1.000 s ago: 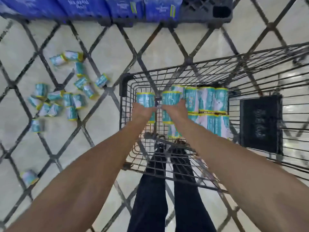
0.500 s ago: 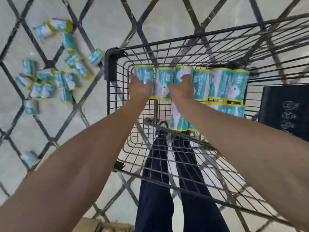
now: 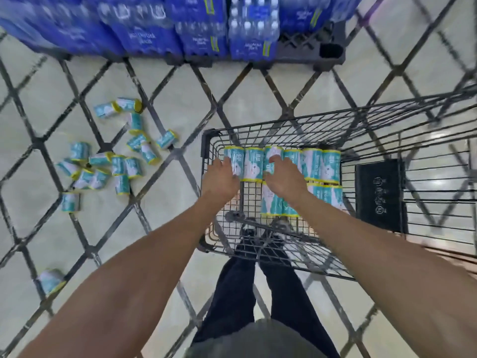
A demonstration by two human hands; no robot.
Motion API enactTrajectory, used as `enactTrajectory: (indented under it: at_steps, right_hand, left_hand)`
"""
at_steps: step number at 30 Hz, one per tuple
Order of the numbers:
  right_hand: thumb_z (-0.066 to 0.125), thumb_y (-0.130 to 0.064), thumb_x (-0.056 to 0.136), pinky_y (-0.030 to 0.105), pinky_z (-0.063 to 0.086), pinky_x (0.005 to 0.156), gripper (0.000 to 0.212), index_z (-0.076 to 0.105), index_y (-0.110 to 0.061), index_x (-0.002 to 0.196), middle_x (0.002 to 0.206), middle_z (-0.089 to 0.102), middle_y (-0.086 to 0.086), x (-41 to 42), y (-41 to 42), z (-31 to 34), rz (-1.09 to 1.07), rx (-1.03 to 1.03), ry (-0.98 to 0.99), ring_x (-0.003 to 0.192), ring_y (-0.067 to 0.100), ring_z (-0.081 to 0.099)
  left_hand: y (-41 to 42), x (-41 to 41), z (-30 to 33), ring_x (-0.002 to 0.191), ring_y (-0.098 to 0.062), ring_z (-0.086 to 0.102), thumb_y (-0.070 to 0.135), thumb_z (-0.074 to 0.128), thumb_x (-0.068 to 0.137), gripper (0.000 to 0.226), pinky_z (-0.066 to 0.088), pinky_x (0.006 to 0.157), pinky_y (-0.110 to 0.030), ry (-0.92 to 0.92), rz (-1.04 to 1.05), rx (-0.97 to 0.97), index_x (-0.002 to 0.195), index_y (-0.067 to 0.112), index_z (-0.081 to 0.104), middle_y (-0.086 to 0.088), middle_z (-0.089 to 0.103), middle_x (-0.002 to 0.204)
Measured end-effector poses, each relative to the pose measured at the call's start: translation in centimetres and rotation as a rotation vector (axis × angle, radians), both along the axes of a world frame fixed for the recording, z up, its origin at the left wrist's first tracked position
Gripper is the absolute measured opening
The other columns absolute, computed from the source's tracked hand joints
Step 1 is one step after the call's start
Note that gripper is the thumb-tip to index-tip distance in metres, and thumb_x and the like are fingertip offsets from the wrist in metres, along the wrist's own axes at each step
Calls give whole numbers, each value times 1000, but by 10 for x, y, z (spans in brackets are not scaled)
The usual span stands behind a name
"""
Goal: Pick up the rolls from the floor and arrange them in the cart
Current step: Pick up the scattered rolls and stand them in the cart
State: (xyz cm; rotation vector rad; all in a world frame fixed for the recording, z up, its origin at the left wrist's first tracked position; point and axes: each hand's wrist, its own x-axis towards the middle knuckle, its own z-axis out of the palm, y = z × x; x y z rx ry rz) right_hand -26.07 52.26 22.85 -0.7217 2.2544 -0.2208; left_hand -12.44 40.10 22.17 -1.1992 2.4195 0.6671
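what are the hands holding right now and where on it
Left hand grips the leftmost teal, yellow-rimmed paper roll in the black wire cart by its side. Right hand grips a roll in the same row around its middle.

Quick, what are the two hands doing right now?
Left hand: fingers curled round the leftmost roll in the cart.
Right hand: fingers curled over a roll in the row.
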Motion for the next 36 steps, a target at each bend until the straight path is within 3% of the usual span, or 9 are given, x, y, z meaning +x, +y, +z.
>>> enactTrajectory:
  at_steps: [5, 11, 19, 23, 36]
  right_hand:
    - [54, -35, 98, 45, 49, 95, 54, 43, -20, 149, 137, 51, 17, 36, 19, 98, 179, -2, 140, 124, 37, 52]
    - [53, -39, 97, 48, 48, 101, 56, 44, -19, 149, 141, 53, 15, 107, 42, 155, 312, -85, 259, 129, 37, 50]
    - [53, -37, 94, 46, 52, 91, 46, 53, -17, 136, 127, 57, 18, 242, 69, 181, 441, -190, 271, 119, 40, 55]
    - [52, -37, 96, 39, 48, 92, 50, 49, -22, 144, 131, 57, 12, 299, 65, 194, 549, -206, 308, 120, 36, 56]
    - [48, -40, 99, 43, 45, 100, 52, 43, -21, 148, 141, 49, 10, 439, -75, 179, 697, -132, 235, 128, 32, 47]
  left_hand:
    - [11, 38, 98, 117, -35, 52, 28, 49, 92, 49, 46, 94, -46, -43, -155, -150, 139, 14, 46, -14, 53, 131]
    - [38, 114, 159, 116, -36, 56, 27, 48, 91, 42, 48, 91, -46, 29, -105, -283, 130, 13, 50, -14, 56, 126]
    - [83, 284, 187, 118, -37, 54, 30, 47, 94, 48, 46, 93, -47, 7, 74, -307, 140, 17, 46, -12, 53, 132]
    - [84, 356, 195, 118, -36, 53, 30, 45, 95, 44, 45, 93, -46, -38, 190, -315, 137, 17, 45, -12, 51, 132]
    - [-12, 526, 175, 120, -34, 50, 36, 44, 98, 43, 45, 96, -47, -66, 396, -284, 137, 17, 44, -10, 50, 133]
